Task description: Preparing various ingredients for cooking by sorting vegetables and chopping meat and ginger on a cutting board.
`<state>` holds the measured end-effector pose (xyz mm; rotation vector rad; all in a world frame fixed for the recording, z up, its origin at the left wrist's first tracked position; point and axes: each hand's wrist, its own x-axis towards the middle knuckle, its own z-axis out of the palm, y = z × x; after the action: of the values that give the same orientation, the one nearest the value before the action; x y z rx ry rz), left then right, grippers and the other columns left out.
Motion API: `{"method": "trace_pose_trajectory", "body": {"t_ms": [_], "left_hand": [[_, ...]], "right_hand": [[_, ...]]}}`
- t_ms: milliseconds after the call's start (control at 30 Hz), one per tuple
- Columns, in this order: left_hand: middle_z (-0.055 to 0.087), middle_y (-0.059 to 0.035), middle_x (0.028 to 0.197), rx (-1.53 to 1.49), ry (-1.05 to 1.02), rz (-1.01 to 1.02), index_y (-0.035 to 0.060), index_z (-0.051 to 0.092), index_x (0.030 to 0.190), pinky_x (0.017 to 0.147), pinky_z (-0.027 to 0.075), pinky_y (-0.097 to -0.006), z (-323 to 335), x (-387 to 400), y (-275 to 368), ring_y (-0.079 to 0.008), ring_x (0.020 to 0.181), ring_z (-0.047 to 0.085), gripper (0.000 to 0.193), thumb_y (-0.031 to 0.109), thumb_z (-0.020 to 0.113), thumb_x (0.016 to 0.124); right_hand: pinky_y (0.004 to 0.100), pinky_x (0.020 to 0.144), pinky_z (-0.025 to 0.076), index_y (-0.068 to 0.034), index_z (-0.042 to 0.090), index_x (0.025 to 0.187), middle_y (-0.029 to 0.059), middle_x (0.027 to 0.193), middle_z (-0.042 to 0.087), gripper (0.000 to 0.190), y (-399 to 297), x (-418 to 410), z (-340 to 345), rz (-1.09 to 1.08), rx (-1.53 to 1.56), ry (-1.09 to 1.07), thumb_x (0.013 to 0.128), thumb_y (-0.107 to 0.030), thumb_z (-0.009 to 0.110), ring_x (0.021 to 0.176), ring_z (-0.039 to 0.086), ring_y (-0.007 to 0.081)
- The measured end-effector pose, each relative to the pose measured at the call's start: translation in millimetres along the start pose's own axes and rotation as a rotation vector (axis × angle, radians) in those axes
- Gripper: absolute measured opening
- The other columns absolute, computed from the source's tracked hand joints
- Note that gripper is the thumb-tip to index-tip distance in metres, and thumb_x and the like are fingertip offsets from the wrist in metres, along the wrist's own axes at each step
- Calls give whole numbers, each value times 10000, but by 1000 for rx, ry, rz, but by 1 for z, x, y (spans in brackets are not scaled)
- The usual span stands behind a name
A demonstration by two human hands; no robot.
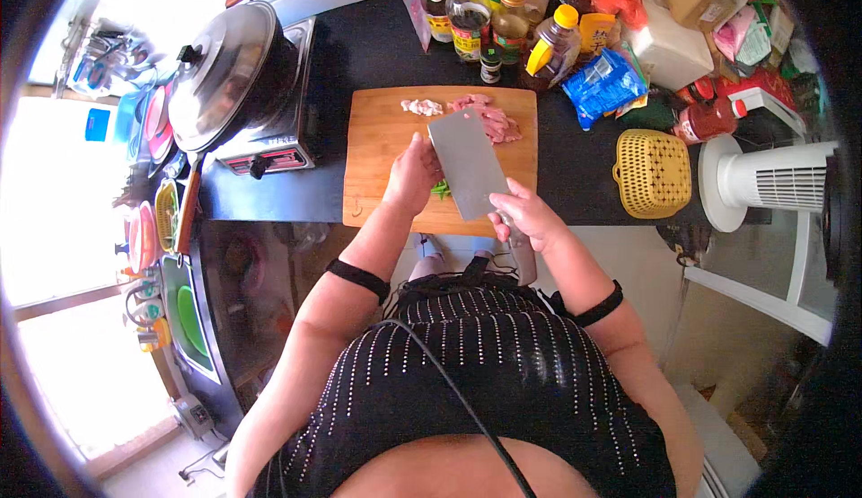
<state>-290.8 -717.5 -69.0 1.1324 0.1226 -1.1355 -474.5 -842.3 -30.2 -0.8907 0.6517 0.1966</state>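
My right hand [527,214] grips a broad Chinese cleaver [466,161] at the top of its handle, with the flat of the blade turned up toward me. My left hand [412,176] is at the blade's left edge; its fingertips go partly behind the metal, so what they touch is hidden. Under both hands lies a wooden cutting board [377,134]. Cut pink raw meat [498,125] is heaped at its far right, beside a small pile of pale, fatty-looking pieces [421,106]. Some chopped green vegetable [441,189] shows below the blade.
Left of the board, a lidded wok [225,73] sits on a gas stove [269,151]. Several sauce bottles [469,30] crowd the back. To the right are a blue packet [604,85], a yellow plastic basket [652,173] and a white fan [761,171]. A sink [192,323] lies at far left.
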Motion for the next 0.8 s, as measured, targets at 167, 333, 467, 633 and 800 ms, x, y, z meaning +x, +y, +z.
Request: {"method": "trace_pose_trajectory", "body": {"t_ms": [167, 333, 467, 633, 800], "left_hand": [[578, -122, 1086, -157, 42, -35, 9, 489, 1150, 892, 425, -375, 9, -12, 6, -248, 980, 553, 474, 388, 268, 972], [581, -133, 1061, -128, 74, -45, 8, 511, 1106, 871, 446, -376, -1, -15, 6, -252, 980, 557, 415, 350, 323, 967], [597, -139, 1052, 30, 61, -24, -18, 517, 1100, 853, 456, -404, -12, -19, 6, -253, 939, 584, 415, 328, 335, 960], [608, -151, 1018, 403, 156, 60, -12, 558, 1072, 855, 464, -350, -8, -19, 9, -223, 922, 595, 265, 157, 427, 914], [607, -187, 1026, 1414, 55, 692, -7, 551, 1104, 847, 462, -410, -13, -10, -11, -378, 934, 580, 317, 74, 425, 824]], "right_hand": [[246, 415, 412, -75, 482, 1021, 51, 679, 513, 155, -3, 21, 0, 22, 39, -65, 895, -164, 498, 445, 478, 115], [256, 399, 410, -77, 481, 983, 45, 659, 502, 136, -7, 40, 4, 25, 35, -67, 885, -170, 503, 437, 462, 101], [253, 391, 403, -90, 467, 1008, 41, 662, 495, 155, -8, 51, 0, -2, 36, -48, 880, -169, 506, 439, 453, 97], [249, 398, 398, -83, 464, 1003, 42, 663, 490, 150, -9, 47, -15, -44, -4, 84, 875, -157, 489, 447, 448, 99], [268, 412, 390, -61, 472, 949, 43, 650, 492, 121, -12, 32, -22, -40, -127, 114, 883, -163, 472, 459, 458, 114]]}}
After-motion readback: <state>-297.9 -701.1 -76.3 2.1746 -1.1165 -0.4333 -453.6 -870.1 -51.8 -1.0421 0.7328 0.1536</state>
